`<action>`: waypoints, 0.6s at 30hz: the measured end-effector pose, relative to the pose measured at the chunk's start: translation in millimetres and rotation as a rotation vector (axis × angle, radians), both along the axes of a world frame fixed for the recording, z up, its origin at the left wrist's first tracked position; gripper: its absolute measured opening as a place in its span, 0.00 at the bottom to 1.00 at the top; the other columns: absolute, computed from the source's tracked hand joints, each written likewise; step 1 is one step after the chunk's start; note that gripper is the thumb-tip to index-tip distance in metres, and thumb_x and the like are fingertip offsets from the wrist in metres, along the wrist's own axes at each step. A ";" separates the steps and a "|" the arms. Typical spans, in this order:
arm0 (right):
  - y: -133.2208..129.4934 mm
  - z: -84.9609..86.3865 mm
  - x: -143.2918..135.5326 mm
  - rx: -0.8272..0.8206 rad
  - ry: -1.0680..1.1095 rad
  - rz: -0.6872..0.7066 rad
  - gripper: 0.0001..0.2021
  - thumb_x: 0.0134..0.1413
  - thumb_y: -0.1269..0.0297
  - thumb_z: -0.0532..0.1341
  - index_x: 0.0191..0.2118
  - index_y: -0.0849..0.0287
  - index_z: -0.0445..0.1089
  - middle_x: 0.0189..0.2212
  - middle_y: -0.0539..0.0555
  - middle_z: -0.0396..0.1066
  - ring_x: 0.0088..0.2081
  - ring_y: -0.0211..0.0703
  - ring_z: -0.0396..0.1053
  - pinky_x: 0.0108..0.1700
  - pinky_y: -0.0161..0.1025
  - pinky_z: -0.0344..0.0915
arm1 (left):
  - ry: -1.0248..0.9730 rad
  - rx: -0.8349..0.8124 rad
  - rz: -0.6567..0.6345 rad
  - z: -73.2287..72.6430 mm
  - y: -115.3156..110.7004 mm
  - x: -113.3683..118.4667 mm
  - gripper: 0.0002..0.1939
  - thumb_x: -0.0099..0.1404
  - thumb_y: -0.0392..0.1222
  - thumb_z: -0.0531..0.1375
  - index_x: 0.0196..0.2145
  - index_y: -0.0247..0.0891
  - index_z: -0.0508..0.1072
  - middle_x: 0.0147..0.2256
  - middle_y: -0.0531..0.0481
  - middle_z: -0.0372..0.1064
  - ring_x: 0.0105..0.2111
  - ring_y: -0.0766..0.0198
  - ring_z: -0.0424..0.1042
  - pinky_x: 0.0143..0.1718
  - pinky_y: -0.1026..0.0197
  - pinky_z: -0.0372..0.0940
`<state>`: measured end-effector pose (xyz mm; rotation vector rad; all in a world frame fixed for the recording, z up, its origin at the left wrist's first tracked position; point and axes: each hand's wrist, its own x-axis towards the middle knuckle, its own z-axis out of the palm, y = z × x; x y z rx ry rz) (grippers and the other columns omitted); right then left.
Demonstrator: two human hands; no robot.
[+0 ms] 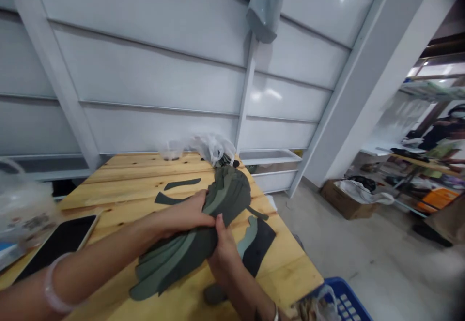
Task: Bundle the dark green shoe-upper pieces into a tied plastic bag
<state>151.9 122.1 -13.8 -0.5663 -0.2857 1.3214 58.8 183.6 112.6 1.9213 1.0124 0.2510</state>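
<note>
A thick, fanned stack of curved dark green and grey-green fabric pieces (174, 267) is held up over the wooden table (290, 258). My left hand (194, 212) grips the stack from above near its middle, with the fingers partly hidden behind the layers. From below and to the right, my right hand (223, 248) clasps the same stack, thumb on top and fingers hidden under it. Beyond my left hand lie a loose dark strip (182, 183) and a curved piece (169, 198). Beside my right wrist rest a dark cut piece (259, 246) and a paler green piece (247, 237).
At the table's far end sit a white plastic bag (214, 147) and a clear cup-like container (170, 150). A dark-screened tablet (54, 246) and a plastic bag (29, 209) are at left. A blue basket (350, 304) stands below the right corner. A person (445, 137) is in the right background.
</note>
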 end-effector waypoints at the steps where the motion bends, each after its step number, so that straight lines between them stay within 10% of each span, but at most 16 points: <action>1: 10.2 0.1 16.8 0.007 -0.005 -0.063 0.51 0.40 0.44 0.76 0.68 0.55 0.58 0.60 0.58 0.71 0.59 0.52 0.73 0.60 0.48 0.72 | -0.004 -0.017 -0.067 7.2 17.5 11.2 0.37 0.50 0.53 0.67 0.56 0.37 0.70 0.50 0.42 0.77 0.49 0.48 0.78 0.45 0.56 0.75; 6: 50.0 9.9 105.5 -0.089 -0.012 -0.199 0.38 0.49 0.49 0.72 0.63 0.59 0.65 0.57 0.57 0.74 0.57 0.47 0.74 0.61 0.45 0.72 | 0.000 0.146 -0.080 11.0 132.5 80.6 0.33 0.60 0.61 0.65 0.58 0.45 0.71 0.64 0.47 0.66 0.63 0.49 0.65 0.64 0.48 0.64; 12: 53.0 -7.0 143.0 -0.221 0.008 -0.020 0.34 0.50 0.45 0.69 0.56 0.67 0.73 0.49 0.63 0.78 0.49 0.51 0.79 0.57 0.48 0.74 | 0.006 0.541 0.321 -56.4 241.2 164.0 0.31 0.67 0.50 0.65 0.63 0.39 0.65 0.71 0.41 0.49 0.71 0.42 0.48 0.71 0.30 0.45; 18: 49.2 -15.6 141.2 -0.195 -0.083 -0.043 0.32 0.48 0.41 0.69 0.49 0.66 0.79 0.42 0.60 0.81 0.43 0.47 0.80 0.51 0.40 0.76 | -0.215 0.569 0.551 -70.1 300.3 158.5 0.20 0.69 0.51 0.63 0.52 0.36 0.72 0.55 0.42 0.69 0.57 0.52 0.68 0.61 0.40 0.65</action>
